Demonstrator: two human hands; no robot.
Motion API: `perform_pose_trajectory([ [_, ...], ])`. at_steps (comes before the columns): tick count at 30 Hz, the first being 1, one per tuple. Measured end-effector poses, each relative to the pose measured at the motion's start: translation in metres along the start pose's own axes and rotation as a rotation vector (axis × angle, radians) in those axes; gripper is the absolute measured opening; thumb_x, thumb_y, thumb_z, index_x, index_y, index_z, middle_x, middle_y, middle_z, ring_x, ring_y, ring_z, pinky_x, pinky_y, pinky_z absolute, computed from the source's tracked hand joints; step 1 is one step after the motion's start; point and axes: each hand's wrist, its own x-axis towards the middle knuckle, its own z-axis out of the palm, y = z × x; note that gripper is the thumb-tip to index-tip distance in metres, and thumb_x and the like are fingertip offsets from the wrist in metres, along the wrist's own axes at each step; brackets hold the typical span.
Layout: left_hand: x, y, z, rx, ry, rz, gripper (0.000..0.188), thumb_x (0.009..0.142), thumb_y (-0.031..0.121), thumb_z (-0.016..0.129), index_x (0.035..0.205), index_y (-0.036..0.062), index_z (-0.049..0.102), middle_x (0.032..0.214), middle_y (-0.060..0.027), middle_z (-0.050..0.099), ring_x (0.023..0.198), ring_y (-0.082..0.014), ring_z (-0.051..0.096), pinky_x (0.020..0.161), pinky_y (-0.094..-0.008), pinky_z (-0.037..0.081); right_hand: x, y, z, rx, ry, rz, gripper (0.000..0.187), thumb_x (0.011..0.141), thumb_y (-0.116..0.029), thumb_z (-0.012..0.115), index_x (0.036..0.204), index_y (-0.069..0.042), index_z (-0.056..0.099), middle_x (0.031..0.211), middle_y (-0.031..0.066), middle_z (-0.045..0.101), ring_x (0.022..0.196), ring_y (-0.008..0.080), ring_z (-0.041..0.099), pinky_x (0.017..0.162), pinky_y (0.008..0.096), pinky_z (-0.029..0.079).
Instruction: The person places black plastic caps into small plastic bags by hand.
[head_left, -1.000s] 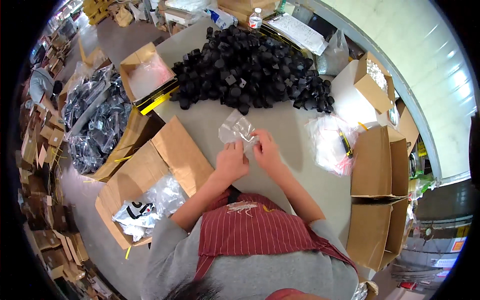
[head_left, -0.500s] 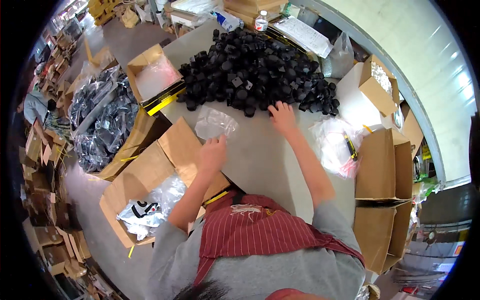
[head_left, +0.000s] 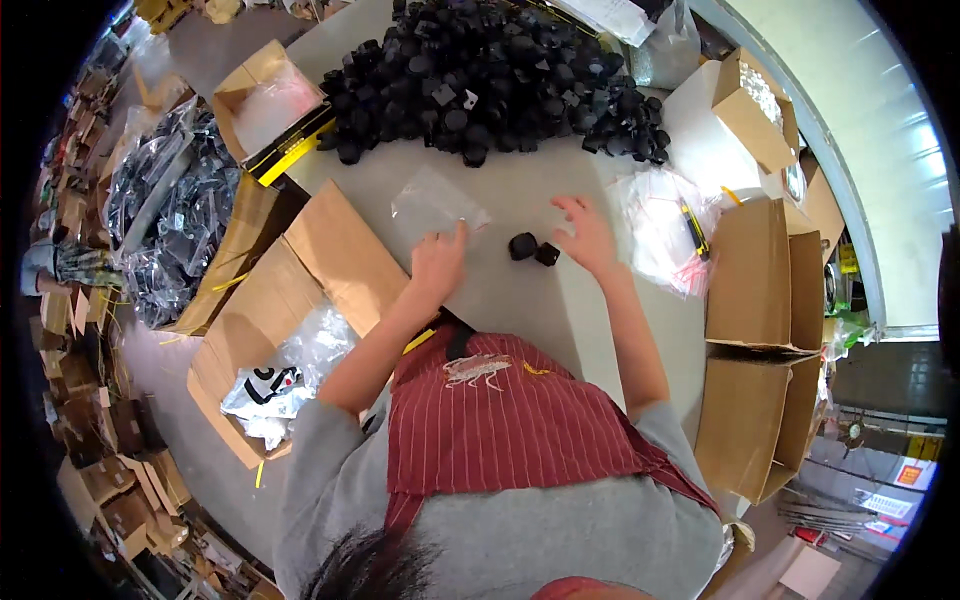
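My left hand (head_left: 439,264) is at the near edge of a flat clear plastic bag (head_left: 428,203) on the table, its index finger stretched out onto the bag; the other fingers are partly hidden. My right hand (head_left: 588,236) is held with fingers apart and nothing in it. Just left of it lie two small black plastic pieces, a rounded one (head_left: 522,246) and a smaller one (head_left: 547,254). Beyond both hands spreads a big heap of similar black pieces (head_left: 480,85).
Clear bags (head_left: 655,225) with a yellow-and-black cutter (head_left: 694,230) lie at the right, beside open cartons (head_left: 748,270). At the left stand an open carton (head_left: 335,255) with plastic wrap, a small box of bags (head_left: 270,110) and a big carton of wrapped dark parts (head_left: 170,220).
My right hand has come back from the heap toward me; two black pieces now lie apart from it beside that hand. The clear bag has shifted nearer with my left hand. The view has tilted.
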Motion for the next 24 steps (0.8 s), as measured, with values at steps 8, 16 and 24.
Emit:
perform_pose_trajectory([
  [8,-0.002,0.014,0.008,0.003,-0.013,-0.002,0.056,0.074,0.014,0.064,0.13,0.015,0.056,0.078,-0.0101,0.066,0.077,-0.0302,0.067,0.064,-0.043,0.055,-0.04,0.002,0.058,-0.359,-0.032,-0.036,0.058,0.072,-0.01,0.068,0.129,-0.015,0.057,0.131,0.0124,0.052,0.118,0.0358,0.051,0.104,0.0479,0.038],
  [16,-0.013,0.012,0.006,-0.09,0.014,0.014,0.053,0.08,0.017,0.063,0.132,0.0203,0.056,0.077,-0.0096,0.065,0.075,-0.0288,0.066,0.061,-0.0426,0.055,-0.054,-0.023,0.059,-0.333,0.173,-0.552,0.051,0.072,0.0,0.061,0.121,-0.014,0.062,0.124,0.0133,0.052,0.114,0.0333,0.053,0.1,0.0504,0.039],
  [24,-0.015,0.019,0.003,-0.173,0.015,-0.006,0.05,0.079,0.015,0.061,0.129,0.0171,0.058,0.078,-0.0118,0.067,0.074,-0.0306,0.067,0.061,-0.0438,0.055,-0.074,-0.044,0.08,-0.322,0.1,0.015,0.046,0.083,-0.01,0.067,0.126,-0.004,0.054,0.124,0.0177,0.051,0.105,0.039,0.057,0.085,0.044,0.05],
])
